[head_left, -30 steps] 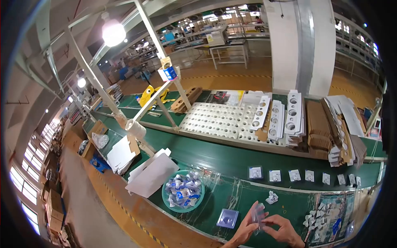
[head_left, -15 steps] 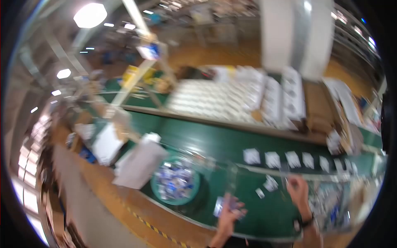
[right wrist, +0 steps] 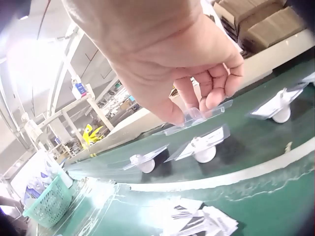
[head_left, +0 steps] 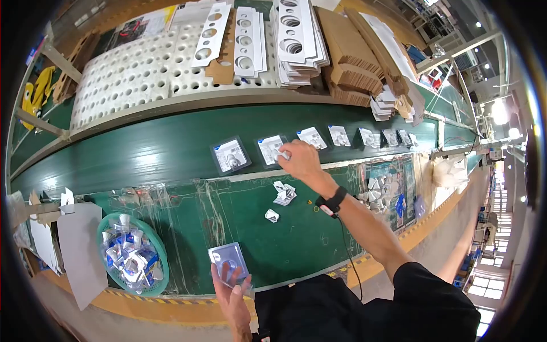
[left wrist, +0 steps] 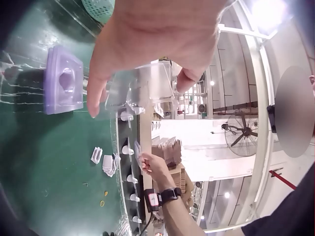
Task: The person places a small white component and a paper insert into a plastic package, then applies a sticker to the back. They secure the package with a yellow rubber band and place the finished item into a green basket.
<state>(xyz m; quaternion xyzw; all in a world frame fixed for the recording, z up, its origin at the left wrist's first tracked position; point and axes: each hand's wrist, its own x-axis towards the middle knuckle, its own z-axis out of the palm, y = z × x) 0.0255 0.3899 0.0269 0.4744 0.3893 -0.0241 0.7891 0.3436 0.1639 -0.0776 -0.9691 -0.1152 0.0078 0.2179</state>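
My right hand [head_left: 302, 162] reaches over the row of carded packs, above the second pack [head_left: 268, 149] from the left. In the right wrist view its thumb and fingertips pinch a clear plastic cover [right wrist: 197, 119], held over a pack with a white card and a round white base [right wrist: 205, 154]. My left hand [head_left: 233, 299] is low at the near edge of the bench, beside a stack of clear plastic trays [head_left: 235, 256]. Between its thumb and fingers, in the left wrist view, it holds a clear plastic shell [left wrist: 140, 88]; the stack [left wrist: 64, 81] lies apart from it.
A green basket [head_left: 162, 256] of blue-and-white packets stands at the left. Crumpled white papers [head_left: 284, 194] lie mid-bench. Several small white parts [head_left: 376, 191] sit to the right. Behind the green belt [head_left: 148, 142] are perforated white boards [head_left: 128, 68] and stacked cardboard [head_left: 347, 51].
The view has turned right and down. Both hands were together at a clear plastic piece; they have parted, the right moving out to the packs, the left to beside the tray stack.
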